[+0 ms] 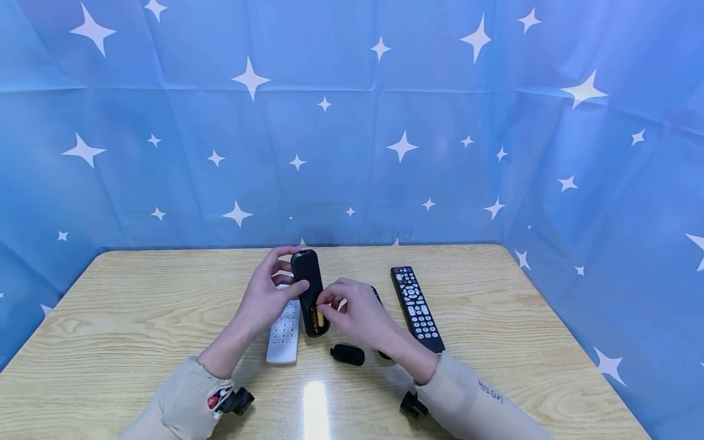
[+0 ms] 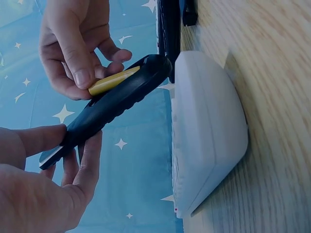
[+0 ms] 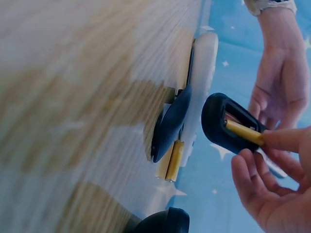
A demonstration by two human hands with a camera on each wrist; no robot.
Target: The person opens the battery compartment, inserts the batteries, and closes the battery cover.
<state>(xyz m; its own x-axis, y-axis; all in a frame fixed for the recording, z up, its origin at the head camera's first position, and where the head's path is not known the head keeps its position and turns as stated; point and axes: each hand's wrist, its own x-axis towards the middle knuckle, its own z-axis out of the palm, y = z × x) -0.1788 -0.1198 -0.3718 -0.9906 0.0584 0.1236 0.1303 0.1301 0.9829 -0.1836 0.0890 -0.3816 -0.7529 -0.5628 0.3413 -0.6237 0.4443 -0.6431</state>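
Observation:
My left hand holds a black remote up off the table, back side facing me, thumb on one edge and fingers on the other. Its battery compartment lies uncovered at the lower end. Between the thumb and fingertips of my right hand is one end of a yellow battery. That battery tilts out of the compartment, its other end inside the opening, as the left wrist view also shows. On the table below lies the black battery cover; a loose yellow battery shows near it in the right wrist view.
A white remote lies beneath my left hand, partly covered by the held remote. To the right rests a black remote with white buttons. Another dark remote is mostly hidden behind my right hand. A starry blue curtain hangs behind the wooden table.

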